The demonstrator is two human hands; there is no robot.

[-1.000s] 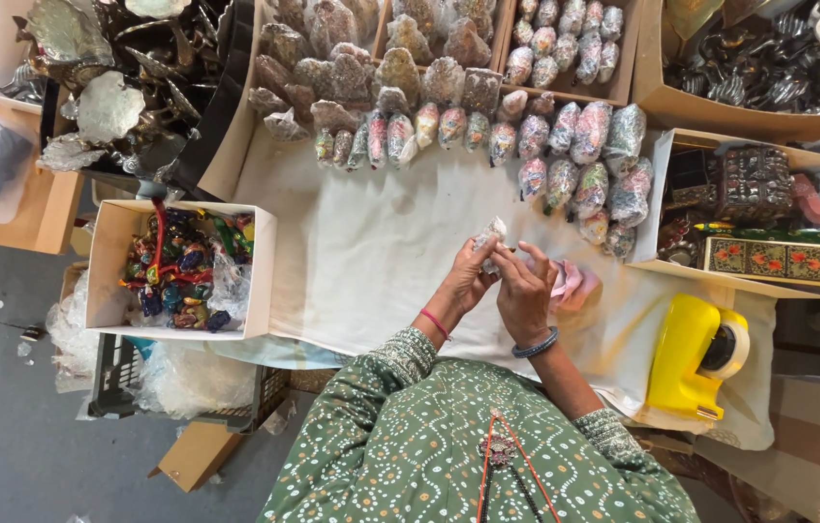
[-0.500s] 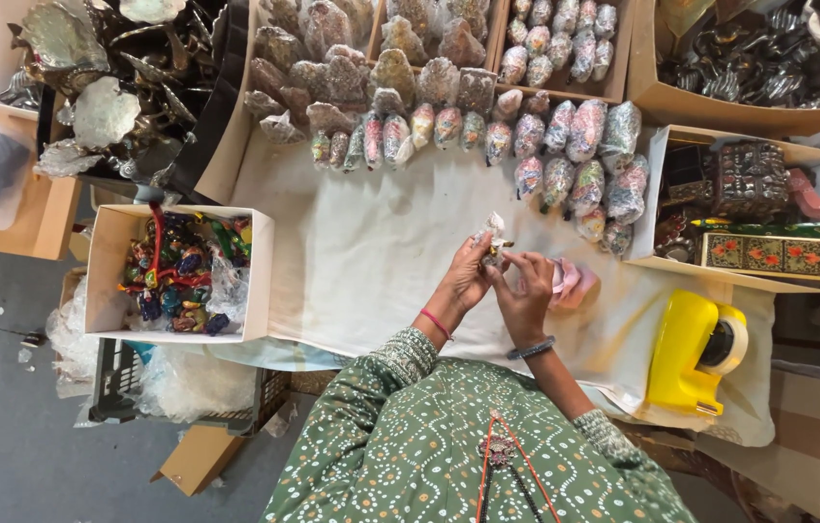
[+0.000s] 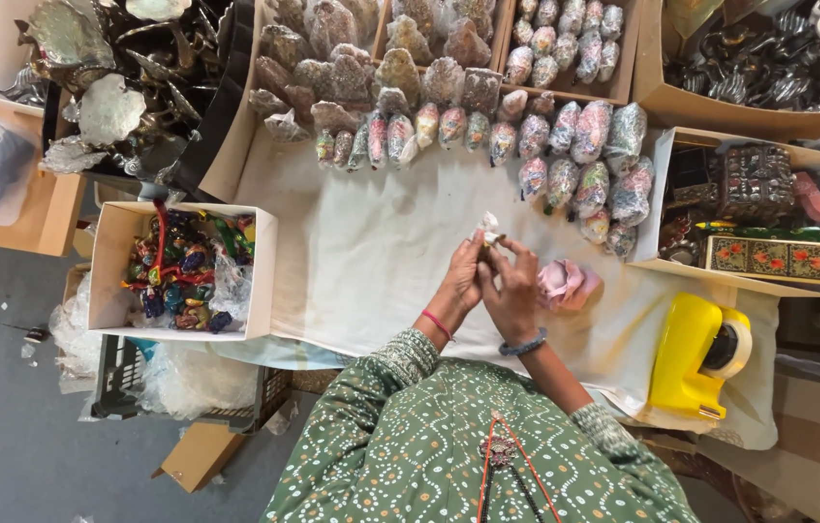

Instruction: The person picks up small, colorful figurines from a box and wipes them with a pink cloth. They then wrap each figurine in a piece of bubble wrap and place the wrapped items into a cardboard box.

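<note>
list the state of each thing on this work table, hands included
left hand: closed on the small white wrapped piece
right hand: fingers pinching the same piece
pink crumpled paper: lying loose on the white cloth
yellow tape dispenser: standing unused, tape roll loaded
white cardboard box of colourful ornaments: open, filled
plastic-wrapped figurines: wrapped, lined up in rows

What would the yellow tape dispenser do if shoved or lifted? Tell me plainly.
The yellow tape dispenser looks like moulded plastic, so probably stiff and fairly light. It sits near the edge of the white cloth, so a hard shove might send it off. Its tape roll could turn.
</note>
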